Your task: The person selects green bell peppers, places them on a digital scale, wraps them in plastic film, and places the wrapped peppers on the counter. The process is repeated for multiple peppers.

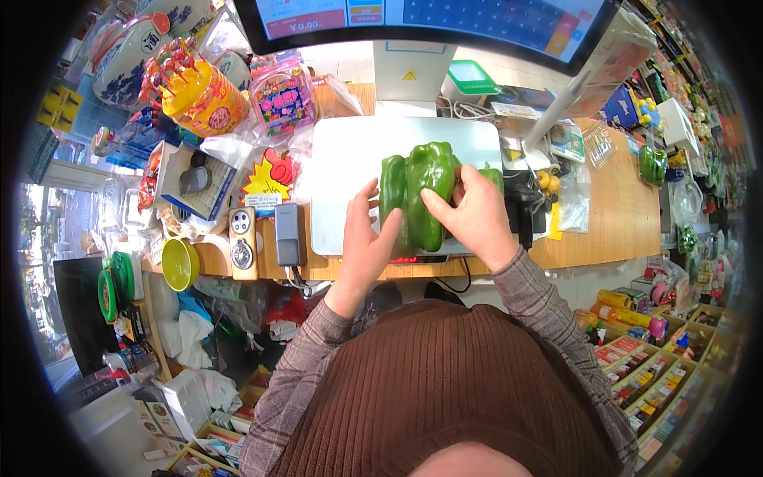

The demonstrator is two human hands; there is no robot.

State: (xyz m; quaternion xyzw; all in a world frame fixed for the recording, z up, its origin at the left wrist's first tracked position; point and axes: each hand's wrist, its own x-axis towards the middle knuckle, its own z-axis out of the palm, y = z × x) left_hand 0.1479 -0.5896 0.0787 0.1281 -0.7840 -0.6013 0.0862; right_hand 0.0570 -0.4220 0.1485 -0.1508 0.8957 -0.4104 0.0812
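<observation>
Several green bell peppers (431, 173) sit bunched over the white platform of a weighing scale (346, 155). My right hand (477, 211) grips the large front pepper, its thumb across the near face and its fingers behind. On the left side, my left hand (368, 238) is held upright with thumb and fingers apart. Its thumb overlaps the lower part of the left pepper (393, 179); whether it touches is unclear. Part of another pepper (492, 176) shows beyond my right hand, and the peppers' undersides are hidden.
Above the scale hangs a touchscreen monitor (429, 30). A smartphone (242, 238), a grey power bank (288, 235) and a lime-green bowl (180, 264) line the counter's left edge. Behind them stands a lollipop tub (202, 98). A black handheld scanner (525, 211) is right of the scale.
</observation>
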